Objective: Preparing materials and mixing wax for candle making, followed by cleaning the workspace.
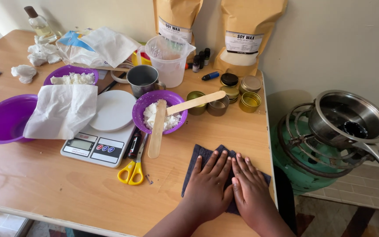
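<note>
My left hand [208, 186] and my right hand [252, 189] lie flat, side by side, palms down on a dark blue-grey cloth [199, 159] spread on the wooden table [44, 184] near its front right corner. Fingers are stretched out and pressed on the cloth; neither hand grips anything. Just beyond the cloth stands a purple bowl [142, 115] of white wax flakes with two flat wooden sticks [158, 129] resting across it. Yellow-handled scissors [133, 169] lie left of the cloth.
A white kitchen scale [101, 145] sits at centre, with a paper towel [62, 109] over a purple bowl [1, 120]. Behind are small gold tins [250, 102], a metal cup [142, 80], a plastic jug [168, 61], brown wax bags [246, 35]. Right of the table, a steel pan [352, 118] rests on a green gas burner [294, 171].
</note>
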